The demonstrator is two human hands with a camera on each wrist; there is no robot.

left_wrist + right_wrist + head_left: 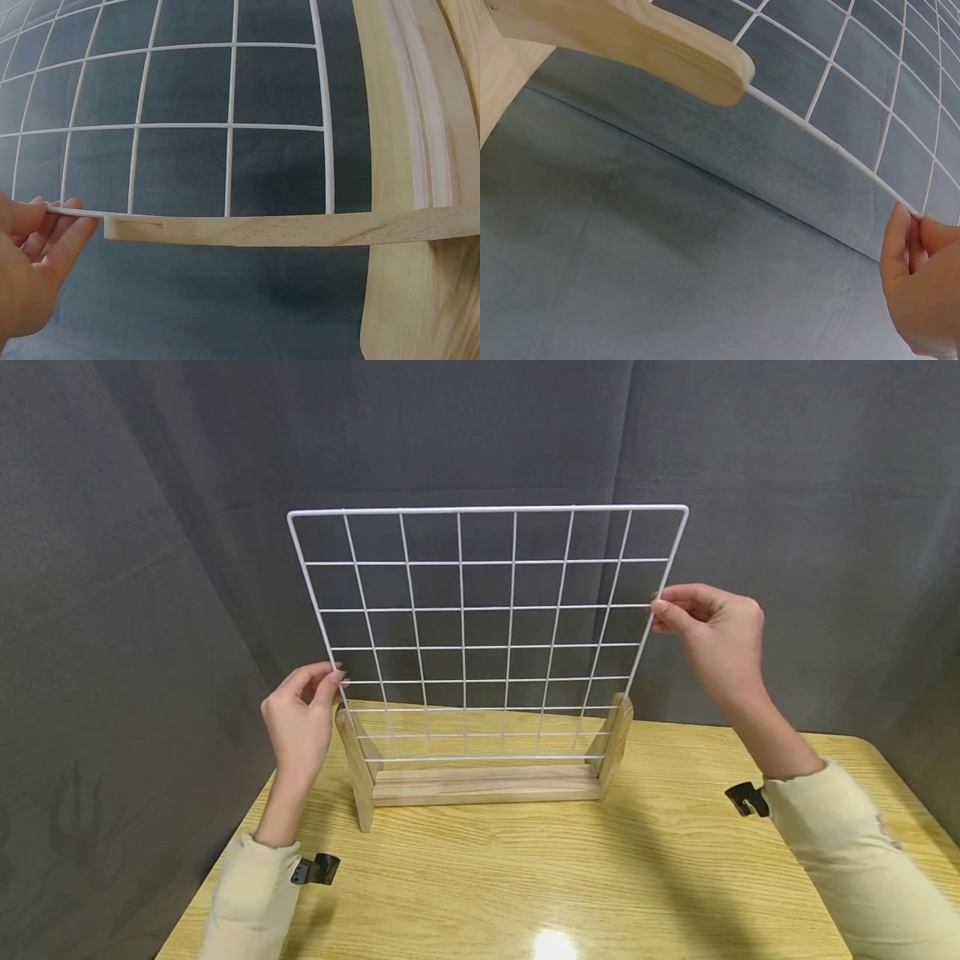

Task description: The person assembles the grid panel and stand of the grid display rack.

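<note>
A white wire grid panel (487, 627) stands upright in a wooden base (483, 781) with two side posts, on a light wooden table (525, 877). My left hand (303, 718) pinches the panel's left edge low down, just above the left post (352, 752). My right hand (712, 627) pinches the right edge about halfway up. In the left wrist view the left hand's fingertips (64, 214) hold the wire grid (187, 127) next to the post's tip (300, 229). In the right wrist view the right hand's fingers (919, 240) grip the edge wire (832, 146) beyond the right post (630, 37).
A dark grey cloth backdrop (150, 527) hangs close behind and to the left of the table. The table's left front edge (202, 893) runs diagonally near my left forearm. Black wrist mounts (318, 868) sit on both sleeves.
</note>
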